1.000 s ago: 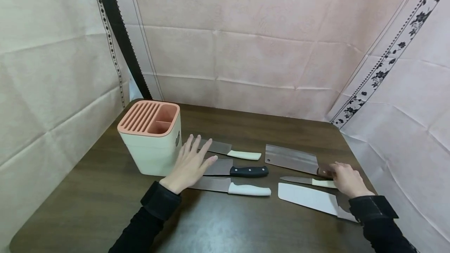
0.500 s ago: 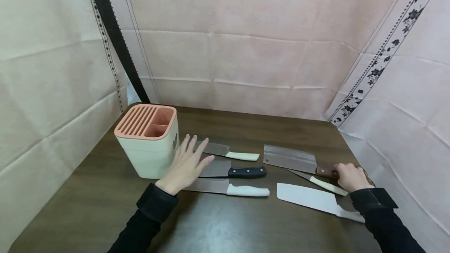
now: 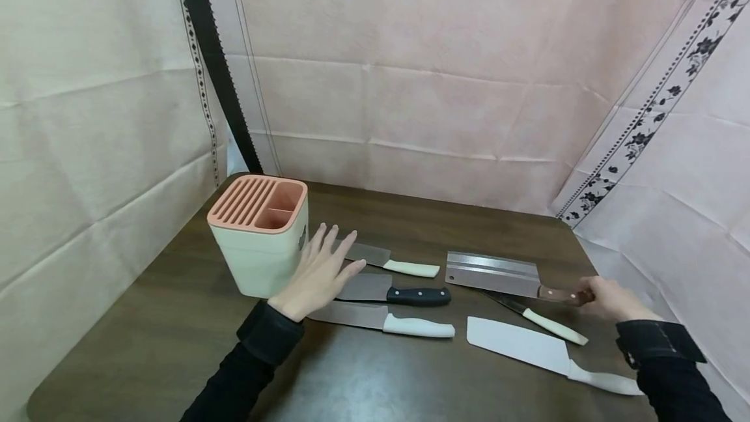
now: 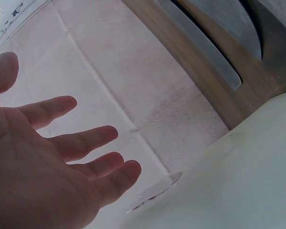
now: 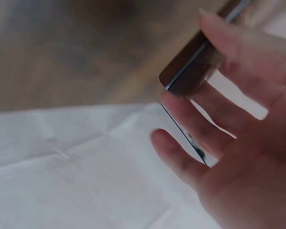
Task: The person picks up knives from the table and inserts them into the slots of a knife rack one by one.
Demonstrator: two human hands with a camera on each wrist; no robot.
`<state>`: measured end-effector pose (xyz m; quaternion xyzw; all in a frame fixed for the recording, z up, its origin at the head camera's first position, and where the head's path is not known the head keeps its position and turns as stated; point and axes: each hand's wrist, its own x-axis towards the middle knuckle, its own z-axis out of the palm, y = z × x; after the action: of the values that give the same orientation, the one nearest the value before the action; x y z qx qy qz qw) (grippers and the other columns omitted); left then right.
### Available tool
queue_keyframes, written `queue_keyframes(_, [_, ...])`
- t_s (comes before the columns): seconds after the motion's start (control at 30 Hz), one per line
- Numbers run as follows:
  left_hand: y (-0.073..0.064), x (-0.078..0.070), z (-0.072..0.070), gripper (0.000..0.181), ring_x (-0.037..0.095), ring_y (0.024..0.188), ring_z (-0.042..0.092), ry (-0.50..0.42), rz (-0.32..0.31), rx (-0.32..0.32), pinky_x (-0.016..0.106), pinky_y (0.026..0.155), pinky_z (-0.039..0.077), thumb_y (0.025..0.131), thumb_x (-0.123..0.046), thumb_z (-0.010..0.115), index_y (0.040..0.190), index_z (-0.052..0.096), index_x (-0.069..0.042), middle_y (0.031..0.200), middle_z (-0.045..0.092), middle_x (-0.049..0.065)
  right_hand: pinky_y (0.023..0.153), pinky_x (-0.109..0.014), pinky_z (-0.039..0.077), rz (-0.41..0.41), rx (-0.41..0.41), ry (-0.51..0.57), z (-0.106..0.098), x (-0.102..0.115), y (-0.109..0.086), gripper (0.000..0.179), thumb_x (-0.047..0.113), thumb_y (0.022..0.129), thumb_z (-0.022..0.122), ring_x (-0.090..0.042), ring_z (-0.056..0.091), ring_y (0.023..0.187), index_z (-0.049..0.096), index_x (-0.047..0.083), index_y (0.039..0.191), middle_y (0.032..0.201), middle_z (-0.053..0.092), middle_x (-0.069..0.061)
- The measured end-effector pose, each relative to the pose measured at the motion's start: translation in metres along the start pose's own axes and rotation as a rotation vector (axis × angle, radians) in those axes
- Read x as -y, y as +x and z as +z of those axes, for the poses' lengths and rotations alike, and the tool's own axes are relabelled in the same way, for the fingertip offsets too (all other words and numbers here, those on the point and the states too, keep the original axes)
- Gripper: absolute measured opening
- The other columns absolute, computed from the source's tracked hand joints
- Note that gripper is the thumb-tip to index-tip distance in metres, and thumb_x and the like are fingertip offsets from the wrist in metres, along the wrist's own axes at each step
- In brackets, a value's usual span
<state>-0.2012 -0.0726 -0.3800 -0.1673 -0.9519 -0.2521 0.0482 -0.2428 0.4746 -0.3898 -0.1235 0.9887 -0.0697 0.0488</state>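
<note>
My right hand (image 3: 618, 301) pinches the brown wooden handle (image 5: 190, 67) of a cleaver between thumb and fingers; its broad steel blade (image 3: 492, 273) points left. Under the cleaver's lower edge slants a small knife with a cream handle (image 3: 555, 327), its blade tip hidden. Nearer me lies a white-bladed cleaver (image 3: 515, 345). My left hand (image 3: 316, 279) is spread, palm facing the pale green knife holder (image 3: 258, 262), fingers straight and holding nothing. It partly covers the blades of a cream-handled knife (image 3: 413, 269), a black-handled knife (image 3: 418, 296) and a white-handled knife (image 3: 418, 326).
The knife holder has a pink slotted top (image 3: 258, 204) with two larger compartments. Everything stands on a dark wooden table (image 3: 375, 389). Pale cloth (image 3: 410, 83) hangs behind and at both sides, close to the table's edges.
My right hand has taken the wooden cleaver handle and shifted slightly right. The small knife has swung, its handle now nearer me. My left hand stays by the holder; the head view shifts slightly.
</note>
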Motion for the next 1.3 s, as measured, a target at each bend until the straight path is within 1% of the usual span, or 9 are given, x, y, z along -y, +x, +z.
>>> queue_keyframes(0.13, [-0.001,-0.001,-0.002,0.067,0.039,0.15,-0.001,0.012,0.017,-0.009,0.064,0.117,0.01,0.099,-0.053,0.039,0.154,0.025,-0.017,0.16,0.015,0.023,0.055,-0.026,0.036,-0.098,-0.053,0.046,-0.026,0.007,-0.004,0.019,0.004,0.068,0.079,-0.003,0.042,0.061,0.063,0.006,0.078,0.068,0.054,0.002])
queue_keyframes(0.2, [-0.002,-0.001,-0.004,0.066,0.039,0.15,0.0,0.014,0.023,-0.015,0.064,0.116,0.011,0.1,-0.053,0.039,0.153,0.025,-0.017,0.16,0.016,0.023,0.054,-0.023,0.032,-0.111,-0.084,0.066,-0.041,0.013,-0.006,0.02,0.007,0.068,0.081,0.0,0.038,0.06,0.065,0.006,0.079,0.067,0.052,0.004])
queue_keyframes(0.43, [-0.005,-0.002,-0.007,0.065,0.039,0.15,0.003,-0.004,0.05,-0.036,0.064,0.116,0.013,0.099,-0.051,0.042,0.153,0.027,-0.018,0.159,0.018,0.022,0.06,-0.021,0.041,-0.028,-0.15,0.165,-0.09,0.041,-0.007,0.039,0.027,0.074,0.082,0.005,0.05,0.069,0.069,0.003,0.101,0.083,0.069,0.0])
queue_keyframes(0.57, [-0.006,-0.005,-0.012,0.064,0.04,0.15,0.004,-0.014,0.078,-0.058,0.065,0.115,0.013,0.099,-0.05,0.042,0.153,0.028,-0.017,0.159,0.019,0.023,0.062,-0.02,0.044,-0.032,-0.214,0.283,-0.108,0.061,-0.004,0.04,0.027,0.079,0.08,0.006,0.057,0.074,0.065,0.004,0.109,0.085,0.069,0.009])
queue_keyframes(0.67, [-0.006,-0.008,-0.017,0.064,0.041,0.149,0.006,-0.018,0.099,-0.081,0.067,0.114,0.014,0.099,-0.05,0.043,0.152,0.029,-0.016,0.158,0.02,0.024,0.065,-0.018,0.047,-0.038,-0.271,0.365,-0.116,0.08,0.002,0.041,0.026,0.08,0.079,0.006,0.061,0.077,0.063,0.006,0.112,0.085,0.068,0.018])
queue_keyframes(0.77, [-0.006,-0.009,-0.021,0.064,0.041,0.149,0.006,-0.018,0.098,-0.095,0.067,0.114,0.015,0.099,-0.05,0.043,0.152,0.03,-0.015,0.158,0.021,0.024,0.068,-0.015,0.047,-0.061,-0.322,0.437,-0.121,0.101,0.011,0.043,0.025,0.08,0.079,0.005,0.063,0.08,0.063,0.008,0.115,0.087,0.069,0.021])
queue_keyframes(0.93, [-0.008,-0.009,-0.026,0.065,0.038,0.15,0.005,-0.023,0.084,-0.079,0.064,0.116,0.013,0.099,-0.051,0.042,0.152,0.029,-0.016,0.159,0.02,0.022,0.069,-0.014,0.048,-0.076,-0.384,0.525,-0.122,0.135,0.025,0.047,0.027,0.082,0.078,0.007,0.062,0.083,0.059,0.012,0.122,0.091,0.065,0.028])
queue_keyframes(1.13, [-0.003,-0.009,-0.028,0.066,0.037,0.151,0.004,-0.054,0.081,-0.08,0.065,0.116,0.013,0.1,-0.052,0.04,0.153,0.026,-0.017,0.16,0.017,0.021,0.065,-0.014,0.046,-0.096,-0.469,0.532,-0.122,0.164,0.039,0.05,0.03,0.083,0.076,0.006,0.06,0.081,0.06,0.011,0.126,0.092,0.061,0.033])
queue_keyframes(1.3, [0.0,-0.008,-0.029,0.066,0.037,0.151,0.004,-0.053,0.063,-0.075,0.064,0.116,0.013,0.1,-0.052,0.039,0.153,0.026,-0.016,0.16,0.017,0.021,0.069,-0.012,0.046,-0.113,-0.484,0.484,-0.128,0.182,0.05,0.048,0.035,0.083,0.075,0.007,0.059,0.081,0.062,0.017,0.125,0.095,0.061,0.032])
